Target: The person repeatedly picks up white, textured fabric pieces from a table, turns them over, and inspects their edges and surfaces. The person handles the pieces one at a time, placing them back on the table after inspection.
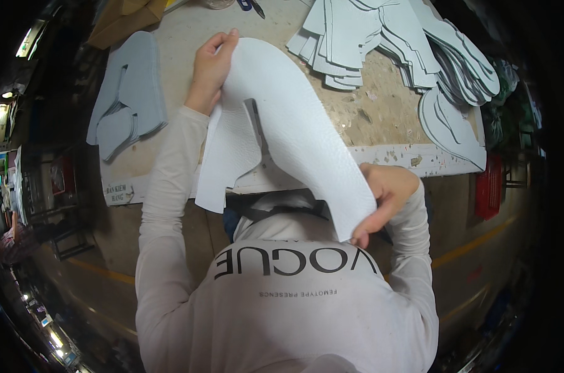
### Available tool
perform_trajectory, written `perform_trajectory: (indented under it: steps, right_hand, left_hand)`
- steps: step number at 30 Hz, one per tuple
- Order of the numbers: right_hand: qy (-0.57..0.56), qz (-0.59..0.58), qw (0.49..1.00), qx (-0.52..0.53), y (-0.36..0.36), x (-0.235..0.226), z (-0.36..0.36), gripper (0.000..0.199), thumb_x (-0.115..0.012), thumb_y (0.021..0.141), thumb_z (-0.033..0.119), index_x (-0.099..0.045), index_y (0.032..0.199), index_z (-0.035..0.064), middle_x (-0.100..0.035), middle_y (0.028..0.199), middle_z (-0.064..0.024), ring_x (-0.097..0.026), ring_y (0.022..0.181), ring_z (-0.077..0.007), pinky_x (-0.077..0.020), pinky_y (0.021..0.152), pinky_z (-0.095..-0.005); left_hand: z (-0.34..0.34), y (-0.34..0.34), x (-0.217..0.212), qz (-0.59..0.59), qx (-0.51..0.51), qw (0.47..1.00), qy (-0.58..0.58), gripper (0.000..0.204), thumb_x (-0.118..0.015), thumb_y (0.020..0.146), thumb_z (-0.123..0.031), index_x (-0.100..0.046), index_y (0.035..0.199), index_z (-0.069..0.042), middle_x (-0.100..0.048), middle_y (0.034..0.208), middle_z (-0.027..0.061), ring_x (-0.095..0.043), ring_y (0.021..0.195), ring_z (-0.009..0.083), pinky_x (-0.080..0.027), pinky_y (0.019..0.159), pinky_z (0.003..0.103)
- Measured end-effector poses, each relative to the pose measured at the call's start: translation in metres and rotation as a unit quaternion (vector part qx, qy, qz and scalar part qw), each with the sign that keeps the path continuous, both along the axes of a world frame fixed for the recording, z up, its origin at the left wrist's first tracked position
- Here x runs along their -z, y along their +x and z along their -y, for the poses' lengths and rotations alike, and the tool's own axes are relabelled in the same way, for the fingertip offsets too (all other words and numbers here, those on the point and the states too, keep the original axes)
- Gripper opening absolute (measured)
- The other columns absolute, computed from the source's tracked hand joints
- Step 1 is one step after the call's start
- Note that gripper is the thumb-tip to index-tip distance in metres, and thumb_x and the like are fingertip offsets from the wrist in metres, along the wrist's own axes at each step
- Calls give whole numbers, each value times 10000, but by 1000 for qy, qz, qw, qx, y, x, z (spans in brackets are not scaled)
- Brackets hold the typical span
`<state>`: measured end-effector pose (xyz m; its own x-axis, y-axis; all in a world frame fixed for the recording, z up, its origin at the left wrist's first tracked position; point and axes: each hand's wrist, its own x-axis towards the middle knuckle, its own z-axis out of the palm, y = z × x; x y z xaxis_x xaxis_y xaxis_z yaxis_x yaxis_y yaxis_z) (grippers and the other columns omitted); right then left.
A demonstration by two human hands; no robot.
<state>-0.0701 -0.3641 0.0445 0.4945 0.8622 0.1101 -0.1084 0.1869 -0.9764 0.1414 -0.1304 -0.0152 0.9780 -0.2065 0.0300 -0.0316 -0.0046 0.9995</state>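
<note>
Desk (381,118) fills upper frame: big fan of cut grey pieces (412,43) upper right, smaller grey stack (129,99) upper left. White leather piece (288,130) held up at centre, left hand (210,68) pinching its top edge, right hand (387,199) fingers gripping the lower end. Not yet stacked.

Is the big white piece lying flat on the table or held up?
Held up. The left hand grips the white piece at its far end, the right hand grips its near end, and it arches above the table.
</note>
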Motion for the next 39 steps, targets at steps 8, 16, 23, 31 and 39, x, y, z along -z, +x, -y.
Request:
perform_trajectory:
  steps: [8,16,23,31,39]
  right_hand:
    - [-39,18,988,151,56,-51,4,210,-624,876,148,-688,778,-26,-676,656,-68,-638,563,-100,-470,503,-203]
    - [-239,311,795,462,196,21,-44,347,-521,952,282,-656,1072,-14,-693,888,-84,-628,799,-129,-488,741,-253]
    - [-224,181,836,467,193,69,-63,356,-602,891,344,-708,916,5,-685,747,-160,-652,679,-210,-488,661,-295]
    - [-335,135,779,512,196,75,-71,472,-569,871,479,-729,894,36,-678,715,-169,-657,643,-279,-502,636,-357]
    - [-353,121,763,527,198,78,-74,552,-598,844,517,-711,869,-22,-602,606,-64,-537,581,-137,-445,589,-299]
  left_hand:
    - [10,1,7,-46,100,984,142,575,-659,844,-420,-582,1173,45,-654,1010,145,-608,936,177,-457,829,243]
    - [-4,1,-8,-52,225,973,16,268,-582,913,-178,-634,1147,-59,-641,1065,65,-592,926,112,-451,860,231]
    - [0,8,4,-110,189,976,23,308,-666,839,-137,-644,1088,43,-664,975,74,-595,881,95,-445,809,200]
    - [-10,-4,-6,-167,198,956,135,389,-732,774,-163,-621,1078,52,-661,957,124,-626,848,160,-492,734,255]
    - [-37,-68,-5,-164,185,966,68,430,-730,798,-212,-594,1102,61,-673,934,145,-656,831,186,-521,733,276]
